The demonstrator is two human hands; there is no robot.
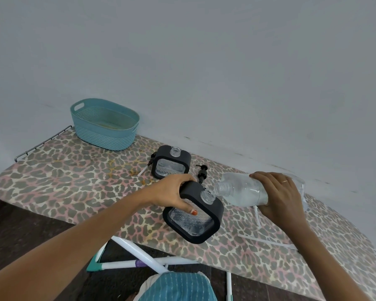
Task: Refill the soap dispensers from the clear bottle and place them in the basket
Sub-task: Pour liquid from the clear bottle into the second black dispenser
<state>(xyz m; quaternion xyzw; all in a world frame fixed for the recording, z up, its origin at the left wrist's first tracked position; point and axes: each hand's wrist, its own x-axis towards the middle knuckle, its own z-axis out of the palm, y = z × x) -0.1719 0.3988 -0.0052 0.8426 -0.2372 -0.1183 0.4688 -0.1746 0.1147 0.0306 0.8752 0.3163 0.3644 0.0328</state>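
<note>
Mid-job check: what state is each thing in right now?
Basket: upright, empty.
Far dispenser: upright on the board, pump off.
Near dispenser: tilted, pump off, gripped by left hand.
Bottle: uncapped, tipped, mouth at near dispenser's neck, held by right hand.
Middle pump: lying loose on the board.

Looking down across an ironing board standing against a plain, pale grey wall. Wearing a leopard-print cover in grey, tan and pink, and carrying yellowish stains near its middle. Ending at the left in a dark wire rack jutting past the padded edge. Resting on white tube legs crossing underneath, one tipped with a teal foot cap, another wrapped in a purple band. Showing dark brown floor below and to the left. Picking up small dark scuffs low on the wall, just above the board's far edge. Sitting in soft, even light, casting only faint shadows.
</note>
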